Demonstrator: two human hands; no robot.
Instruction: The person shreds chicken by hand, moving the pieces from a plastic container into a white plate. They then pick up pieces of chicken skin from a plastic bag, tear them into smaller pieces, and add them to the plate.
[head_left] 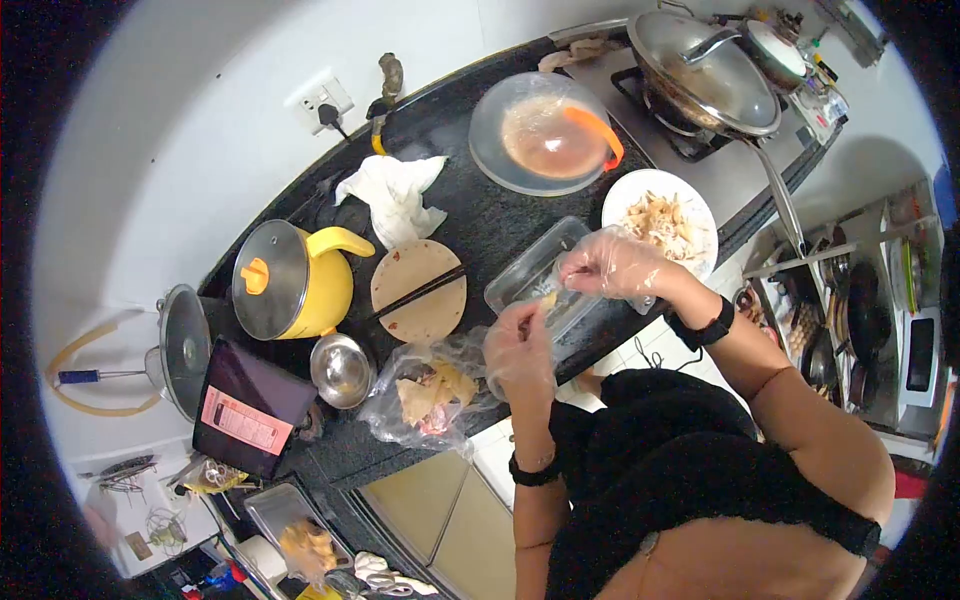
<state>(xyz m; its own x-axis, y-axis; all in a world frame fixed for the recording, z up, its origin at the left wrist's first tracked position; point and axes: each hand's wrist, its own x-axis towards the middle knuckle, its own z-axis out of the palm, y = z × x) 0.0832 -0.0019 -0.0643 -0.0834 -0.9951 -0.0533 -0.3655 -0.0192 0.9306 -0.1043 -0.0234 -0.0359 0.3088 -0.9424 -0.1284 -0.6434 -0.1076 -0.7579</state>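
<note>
Both hands wear clear plastic gloves and hover over a clear plastic container (500,290) at the counter's front edge. My left hand (522,350) is closed in a pinch on a small pale-yellow piece of food (548,300). My right hand (608,265) is pinched too, over the container's right side; what its fingers hold, if anything, I cannot make out. Behind the right hand stands a white plate (620,190) of shredded pale food (660,222). To the left of my left hand lies an opened plastic bag (385,425) with pale, pinkish food pieces (437,392).
Black chopsticks (415,292) rest across a round board (440,320). Nearby are a yellow pot (325,290), a metal bowl (342,370), a tablet (250,405) and a white cloth (395,200). A covered bowl (490,130) and a lidded wok (690,60) with a protruding handle stand farther back.
</note>
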